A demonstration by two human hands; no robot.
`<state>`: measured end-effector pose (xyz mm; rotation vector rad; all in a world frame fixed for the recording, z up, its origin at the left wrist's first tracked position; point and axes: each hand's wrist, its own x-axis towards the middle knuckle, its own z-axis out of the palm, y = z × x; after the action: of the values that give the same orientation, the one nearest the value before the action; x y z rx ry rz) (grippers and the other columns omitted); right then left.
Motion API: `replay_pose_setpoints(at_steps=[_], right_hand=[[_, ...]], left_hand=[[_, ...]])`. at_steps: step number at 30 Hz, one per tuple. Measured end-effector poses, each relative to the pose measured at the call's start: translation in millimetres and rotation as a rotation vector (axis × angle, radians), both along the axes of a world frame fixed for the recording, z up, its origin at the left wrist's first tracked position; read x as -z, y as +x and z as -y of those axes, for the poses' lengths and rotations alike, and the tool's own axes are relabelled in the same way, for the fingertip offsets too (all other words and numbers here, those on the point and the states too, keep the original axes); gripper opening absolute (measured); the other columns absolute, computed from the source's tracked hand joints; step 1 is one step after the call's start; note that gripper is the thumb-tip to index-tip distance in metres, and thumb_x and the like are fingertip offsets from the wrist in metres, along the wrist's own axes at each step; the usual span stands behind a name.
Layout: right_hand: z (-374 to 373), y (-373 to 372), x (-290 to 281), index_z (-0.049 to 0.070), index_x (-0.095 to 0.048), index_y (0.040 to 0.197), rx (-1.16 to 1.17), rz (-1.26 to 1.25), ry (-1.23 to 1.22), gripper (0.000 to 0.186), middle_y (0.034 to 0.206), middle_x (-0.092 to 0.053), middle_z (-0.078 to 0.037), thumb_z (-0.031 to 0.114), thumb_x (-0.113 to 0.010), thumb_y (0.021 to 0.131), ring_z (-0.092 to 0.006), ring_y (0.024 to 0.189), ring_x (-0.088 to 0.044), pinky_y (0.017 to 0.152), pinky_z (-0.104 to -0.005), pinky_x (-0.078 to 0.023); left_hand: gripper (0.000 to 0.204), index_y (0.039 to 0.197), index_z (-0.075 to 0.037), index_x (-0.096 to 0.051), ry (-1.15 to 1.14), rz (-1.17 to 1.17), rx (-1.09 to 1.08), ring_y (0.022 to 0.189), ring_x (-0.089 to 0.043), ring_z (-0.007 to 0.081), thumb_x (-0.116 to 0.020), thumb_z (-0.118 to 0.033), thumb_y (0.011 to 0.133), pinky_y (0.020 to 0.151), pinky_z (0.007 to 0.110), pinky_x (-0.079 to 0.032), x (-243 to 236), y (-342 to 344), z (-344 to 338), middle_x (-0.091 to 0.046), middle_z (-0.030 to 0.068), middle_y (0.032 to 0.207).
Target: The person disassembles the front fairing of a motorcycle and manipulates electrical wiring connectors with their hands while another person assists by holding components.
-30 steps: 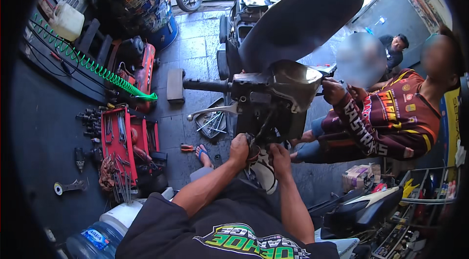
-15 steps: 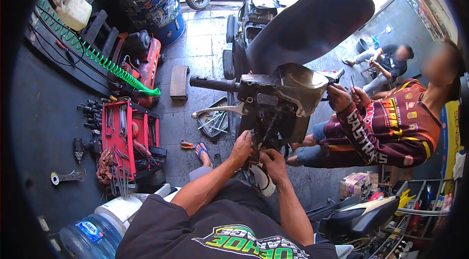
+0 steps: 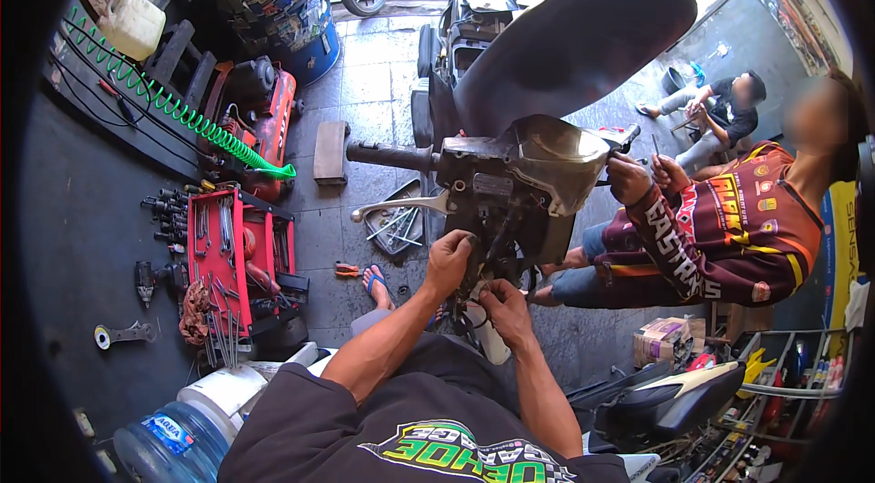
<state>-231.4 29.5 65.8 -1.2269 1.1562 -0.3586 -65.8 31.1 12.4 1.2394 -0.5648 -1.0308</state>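
In front of me stands a scooter with its seat [image 3: 583, 36] raised and its front stripped to dark parts and wiring [image 3: 497, 241]. My left hand [image 3: 448, 260] is closed, fingertips curled at the dark parts below the brake lever [image 3: 401, 206]; what it grips, if anything, is hidden. Lower and to the right, my right hand [image 3: 504, 308] pinches at the wiring. A small pale bit shows by its fingertips, too small to name. Above both hands are the handlebar grip [image 3: 392, 156] and the headlight unit [image 3: 562, 164].
A co-worker [image 3: 729, 219] at right holds a thin tool near the handlebar's far end. Another person [image 3: 720, 109] sits farther back. At left stand a red tool cart [image 3: 241, 255] and a red compressor [image 3: 278, 109]. A tray of metal rods [image 3: 396, 226] and orange-handled pliers [image 3: 347, 271] lie on the floor.
My left hand has moved up a little along the dark parts. My right hand has shifted slightly left, closer to the wiring. The view has shifted slightly.
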Motion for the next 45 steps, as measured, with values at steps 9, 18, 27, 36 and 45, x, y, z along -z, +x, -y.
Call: replay_pose_setpoints(at_steps=[9, 18, 27, 36, 45], right_hand=[[-1.0, -10.5, 4.7, 0.002, -0.062, 0.099, 0.087, -0.008, 0.105, 0.012, 0.078, -0.059, 0.003, 0.012, -0.062, 0.092, -0.0046, 0.066, -0.049, 0.057, -0.0216, -0.038], [5.2, -13.0, -0.7, 0.003, -0.062, 0.097, 0.03, 0.063, 0.077, 0.009, 0.074, -0.057, 0.004, 0.011, -0.061, 0.092, -0.0038, 0.063, -0.047, 0.055, -0.0219, -0.036], [20.0, -1.3, 16.9, 0.004, -0.061, 0.094, 0.302, 0.273, 0.129, 0.015, 0.075, -0.057, 0.003, 0.018, -0.058, 0.095, -0.0055, 0.067, -0.049, 0.061, -0.023, -0.039], [32.5, 50.4, 24.1, 0.008, -0.061, 0.089, 0.448, 0.315, 0.059, 0.018, 0.073, -0.052, 0.004, 0.022, -0.055, 0.099, -0.0063, 0.065, -0.049, 0.06, -0.0233, -0.04], [31.3, 57.6, 23.2, 0.007, -0.06, 0.091, 0.528, 0.686, 0.425, 0.018, 0.068, -0.052, 0.001, 0.023, -0.057, 0.099, -0.0119, 0.056, -0.054, 0.051, -0.0264, -0.046]], left_hand=[[0.015, 0.093, -0.004, -0.06, -0.034, 0.038, 0.283, 0.075, -0.058, 0.0082, -0.056, -0.017, 0.098, 0.07, 0.026, -0.049, -47.6, 4.3, -3.2, -0.063, 0.0027, 0.081], [0.029, 0.09, 0.0, -0.064, 0.046, 0.613, 0.215, 0.066, -0.065, 0.0223, -0.066, -0.029, 0.089, 0.062, 0.04, -0.05, -35.3, 10.8, 6.7, -0.065, 0.0134, 0.074], [0.034, 0.081, 0.003, -0.06, -0.025, 0.692, 0.474, 0.064, -0.055, 0.0367, -0.061, -0.029, 0.094, 0.06, 0.042, -0.044, -25.8, 6.6, 1.2, -0.057, 0.0195, 0.071], [0.034, 0.075, -0.004, -0.059, 0.116, -0.057, 0.028, 0.058, -0.055, 0.014, -0.054, -0.028, 0.098, 0.055, 0.031, -0.043, -10.0, -39.3, -14.3, -0.061, 0.0045, 0.068], [0.023, 0.088, -0.005, -0.066, 0.123, -1.013, -0.195, 0.056, -0.061, 0.0153, -0.056, -0.026, 0.095, 0.053, 0.029, -0.049, -38.2, -27.9, -15.9, -0.071, 0.0059, 0.08]])
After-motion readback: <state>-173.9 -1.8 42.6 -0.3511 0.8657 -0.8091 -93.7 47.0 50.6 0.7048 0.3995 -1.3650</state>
